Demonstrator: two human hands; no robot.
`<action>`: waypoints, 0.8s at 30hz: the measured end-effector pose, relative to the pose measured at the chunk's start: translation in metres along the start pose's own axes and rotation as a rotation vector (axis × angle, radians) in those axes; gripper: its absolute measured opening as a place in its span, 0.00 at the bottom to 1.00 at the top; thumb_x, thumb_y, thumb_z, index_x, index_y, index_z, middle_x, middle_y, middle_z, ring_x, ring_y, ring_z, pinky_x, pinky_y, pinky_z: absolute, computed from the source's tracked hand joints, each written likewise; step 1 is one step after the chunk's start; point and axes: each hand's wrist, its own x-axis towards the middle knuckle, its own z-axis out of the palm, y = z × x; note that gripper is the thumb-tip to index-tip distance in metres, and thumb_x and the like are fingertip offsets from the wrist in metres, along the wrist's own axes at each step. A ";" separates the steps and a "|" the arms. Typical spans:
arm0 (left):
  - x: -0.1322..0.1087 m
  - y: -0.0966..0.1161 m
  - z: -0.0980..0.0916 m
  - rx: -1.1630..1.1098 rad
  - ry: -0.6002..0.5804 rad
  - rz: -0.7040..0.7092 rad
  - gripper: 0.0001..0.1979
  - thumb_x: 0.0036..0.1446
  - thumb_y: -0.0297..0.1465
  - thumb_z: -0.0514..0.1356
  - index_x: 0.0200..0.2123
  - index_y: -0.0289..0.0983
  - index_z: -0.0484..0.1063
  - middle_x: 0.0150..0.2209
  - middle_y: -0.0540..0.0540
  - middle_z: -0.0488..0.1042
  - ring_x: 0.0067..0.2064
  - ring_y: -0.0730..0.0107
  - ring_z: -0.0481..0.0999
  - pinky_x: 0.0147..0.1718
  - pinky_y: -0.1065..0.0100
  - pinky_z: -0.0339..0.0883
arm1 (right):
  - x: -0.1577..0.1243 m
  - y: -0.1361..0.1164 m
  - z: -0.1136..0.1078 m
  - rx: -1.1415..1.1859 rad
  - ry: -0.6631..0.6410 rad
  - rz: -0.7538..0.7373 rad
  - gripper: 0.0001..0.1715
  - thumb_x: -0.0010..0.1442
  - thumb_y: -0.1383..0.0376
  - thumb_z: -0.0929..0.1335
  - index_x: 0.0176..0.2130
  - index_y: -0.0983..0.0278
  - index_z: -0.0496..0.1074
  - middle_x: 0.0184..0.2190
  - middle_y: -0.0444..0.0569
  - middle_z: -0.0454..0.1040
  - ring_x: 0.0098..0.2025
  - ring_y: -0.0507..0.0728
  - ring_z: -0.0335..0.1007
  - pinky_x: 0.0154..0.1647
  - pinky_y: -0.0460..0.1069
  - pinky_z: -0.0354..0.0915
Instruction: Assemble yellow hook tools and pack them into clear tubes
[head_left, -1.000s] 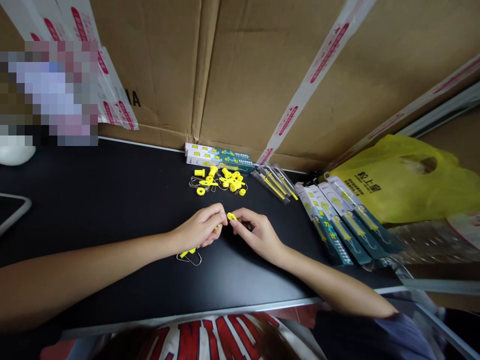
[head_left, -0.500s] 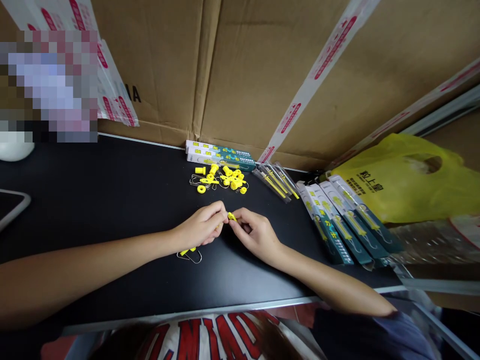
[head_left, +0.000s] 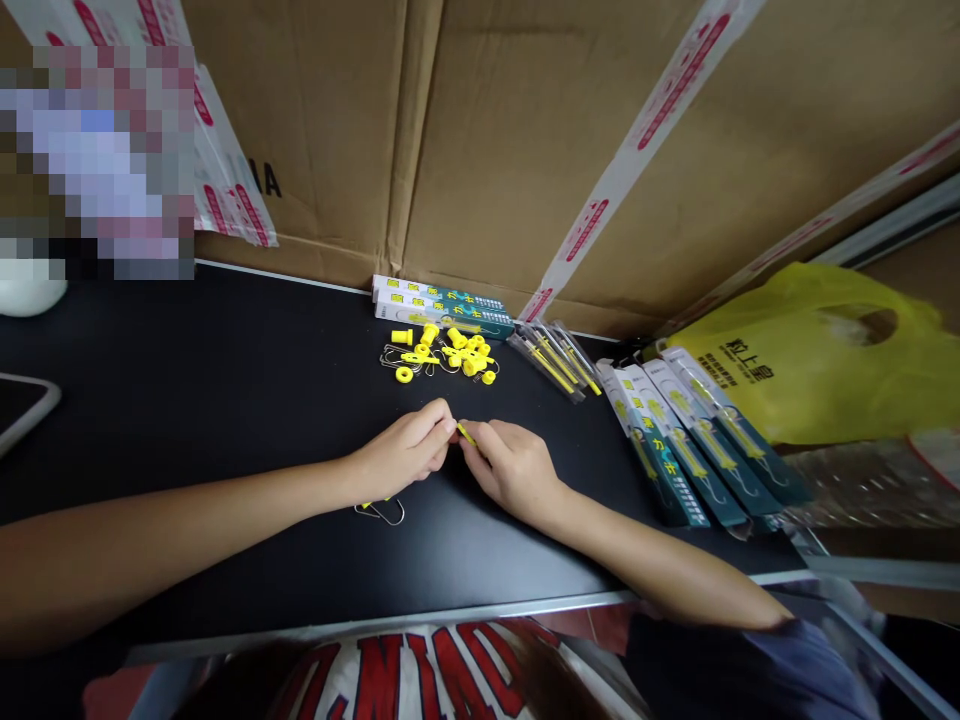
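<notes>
Pinched between my right hand's (head_left: 521,468) thumb and fingers is a small yellow plastic part (head_left: 466,434), mostly covered by the fingertips. My left hand (head_left: 409,445) is closed in a pinch right beside it, the fingertips of both hands nearly meeting; what it grips is hidden. A metal wire hook (head_left: 391,514) with a bit of yellow lies on the black table (head_left: 247,400), partly under my left wrist. Beyond my hands is a loose pile of yellow plastic caps, rings and pieces (head_left: 455,350) with wire hooks and springs.
Two spring-scale boxes (head_left: 442,312) lie along the cardboard wall (head_left: 525,150). Clear tubes with yellow strips (head_left: 555,358) and several more boxes (head_left: 690,435) sit to the right, beside a yellow plastic bag (head_left: 810,370). A white-edged device (head_left: 30,410) is at far left.
My right hand has turned slightly, its knuckles now more on top, and less of the yellow part's face shows. My left hand has barely moved.
</notes>
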 end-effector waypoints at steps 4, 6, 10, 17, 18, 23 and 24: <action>0.000 -0.002 0.000 0.036 -0.004 0.032 0.15 0.65 0.41 0.45 0.29 0.39 0.52 0.18 0.58 0.56 0.19 0.80 0.54 0.17 0.78 0.50 | 0.002 0.001 -0.003 0.080 -0.004 0.016 0.09 0.65 0.67 0.61 0.38 0.65 0.71 0.23 0.49 0.72 0.24 0.54 0.66 0.27 0.48 0.57; -0.001 -0.002 0.000 0.007 -0.002 0.022 0.15 0.65 0.41 0.45 0.29 0.39 0.53 0.18 0.59 0.55 0.18 0.80 0.53 0.17 0.78 0.50 | 0.002 0.001 -0.005 0.124 -0.026 0.047 0.09 0.65 0.67 0.61 0.39 0.64 0.70 0.25 0.49 0.73 0.26 0.54 0.67 0.28 0.48 0.58; 0.000 0.000 -0.001 -0.053 -0.015 -0.006 0.14 0.66 0.40 0.45 0.31 0.39 0.56 0.17 0.59 0.54 0.17 0.80 0.52 0.15 0.79 0.49 | 0.002 0.000 -0.008 0.410 -0.088 0.237 0.07 0.66 0.65 0.61 0.39 0.62 0.67 0.24 0.43 0.70 0.23 0.50 0.64 0.25 0.45 0.58; -0.001 0.004 -0.001 -0.096 -0.023 -0.050 0.12 0.66 0.39 0.45 0.33 0.39 0.57 0.18 0.59 0.54 0.17 0.80 0.52 0.14 0.80 0.47 | 0.003 -0.002 -0.009 0.631 -0.123 0.348 0.07 0.66 0.63 0.61 0.36 0.63 0.65 0.21 0.39 0.63 0.21 0.49 0.57 0.24 0.44 0.56; -0.001 0.004 -0.001 -0.099 -0.020 -0.051 0.12 0.66 0.39 0.45 0.33 0.39 0.57 0.18 0.59 0.54 0.17 0.80 0.52 0.14 0.80 0.47 | 0.003 -0.002 -0.009 0.627 -0.126 0.352 0.07 0.65 0.63 0.61 0.36 0.63 0.66 0.21 0.39 0.62 0.21 0.49 0.57 0.23 0.44 0.55; -0.001 0.004 0.000 -0.094 -0.006 -0.040 0.12 0.66 0.39 0.45 0.32 0.39 0.57 0.18 0.59 0.54 0.17 0.81 0.52 0.14 0.80 0.47 | 0.004 -0.003 -0.009 0.601 -0.144 0.358 0.08 0.65 0.64 0.61 0.35 0.63 0.66 0.21 0.39 0.63 0.21 0.49 0.57 0.23 0.44 0.55; -0.001 0.004 0.000 -0.091 -0.004 -0.037 0.12 0.65 0.39 0.45 0.32 0.39 0.57 0.18 0.59 0.54 0.17 0.81 0.52 0.14 0.80 0.47 | 0.004 -0.003 -0.009 0.594 -0.142 0.358 0.07 0.65 0.64 0.61 0.35 0.63 0.66 0.21 0.39 0.62 0.21 0.48 0.57 0.23 0.44 0.54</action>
